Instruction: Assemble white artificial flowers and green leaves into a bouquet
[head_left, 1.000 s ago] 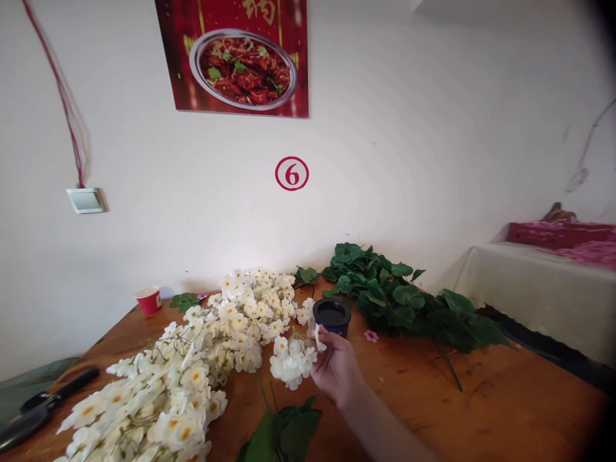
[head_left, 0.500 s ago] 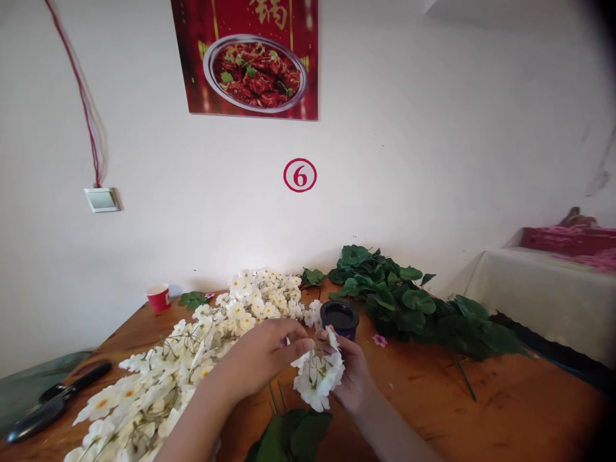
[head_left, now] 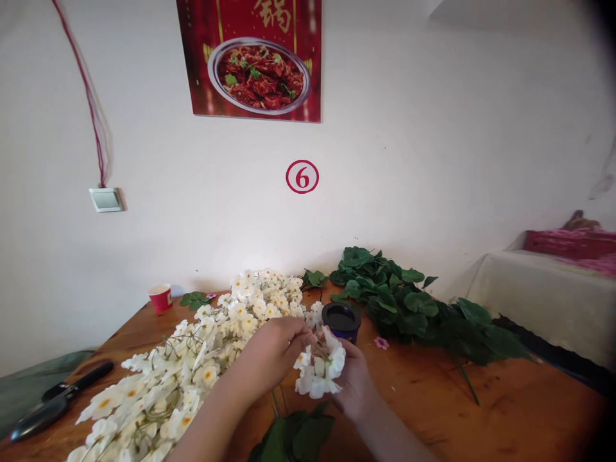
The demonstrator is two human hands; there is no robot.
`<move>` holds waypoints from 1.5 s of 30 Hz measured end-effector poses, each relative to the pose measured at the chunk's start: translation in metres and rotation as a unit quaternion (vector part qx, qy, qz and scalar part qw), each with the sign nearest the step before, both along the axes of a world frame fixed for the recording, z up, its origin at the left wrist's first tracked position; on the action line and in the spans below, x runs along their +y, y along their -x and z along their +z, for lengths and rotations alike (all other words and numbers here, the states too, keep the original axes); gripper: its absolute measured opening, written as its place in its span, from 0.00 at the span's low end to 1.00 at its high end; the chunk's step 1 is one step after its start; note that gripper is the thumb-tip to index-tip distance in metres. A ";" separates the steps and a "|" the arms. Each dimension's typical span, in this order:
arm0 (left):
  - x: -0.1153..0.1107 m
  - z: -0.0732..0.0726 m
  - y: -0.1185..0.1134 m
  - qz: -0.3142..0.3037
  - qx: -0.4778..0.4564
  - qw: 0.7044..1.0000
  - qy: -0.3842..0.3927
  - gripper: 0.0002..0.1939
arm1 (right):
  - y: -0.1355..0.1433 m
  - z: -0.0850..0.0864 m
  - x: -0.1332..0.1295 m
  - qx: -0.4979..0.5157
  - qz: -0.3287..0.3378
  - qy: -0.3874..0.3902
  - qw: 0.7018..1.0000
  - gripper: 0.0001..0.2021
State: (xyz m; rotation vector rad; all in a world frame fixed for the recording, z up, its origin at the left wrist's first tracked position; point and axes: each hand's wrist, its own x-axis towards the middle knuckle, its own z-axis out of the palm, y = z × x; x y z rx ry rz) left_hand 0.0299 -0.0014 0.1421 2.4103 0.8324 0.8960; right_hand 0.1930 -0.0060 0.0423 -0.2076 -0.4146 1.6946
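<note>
Flower cluster, white, small: held above the wooden worktop, just in front of a dark blue cup. Right hand cups it from below, fingers closed around it. Left hand pinches its top with the fingertips. White flower pile to the left; green leaf pile to the right, well apart.

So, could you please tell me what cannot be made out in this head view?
- Stem of the white flower cluster: hidden by the left hand and right hand.
- Contents of the dark cup: too dark.
- Leaves near the wrists: cut off by the bottom edge.
- Black tool: partly cut off at the left.
</note>
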 end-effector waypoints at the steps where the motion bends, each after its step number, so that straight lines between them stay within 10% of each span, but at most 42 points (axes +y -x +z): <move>1: 0.001 -0.001 0.001 0.014 0.003 1.000 -0.008 0.13 | 0.001 0.000 0.000 0.005 -0.004 0.018 1.000 0.04; 18: -0.002 -0.005 -0.014 0.064 0.168 0.933 -0.311 0.18 | 0.006 0.017 -0.021 0.010 0.051 0.006 0.999 0.25; 22: -0.003 -0.014 -0.021 0.077 0.124 0.947 -0.287 0.13 | 0.007 0.017 -0.019 0.007 0.036 -0.001 0.999 0.21; 27: 0.001 -0.025 -0.024 0.061 0.156 0.947 -0.275 0.37 | 0.006 0.021 -0.020 0.009 0.029 -0.005 1.000 0.21; 33: 0.004 -0.034 -0.029 0.086 0.198 0.931 -0.293 0.44 | 0.004 0.025 -0.024 0.003 0.025 0.017 1.000 0.18; 45: 0.002 -0.038 -0.037 0.119 0.139 0.955 -0.235 0.21 | 0.002 0.023 -0.021 0.078 0.054 0.044 0.995 0.17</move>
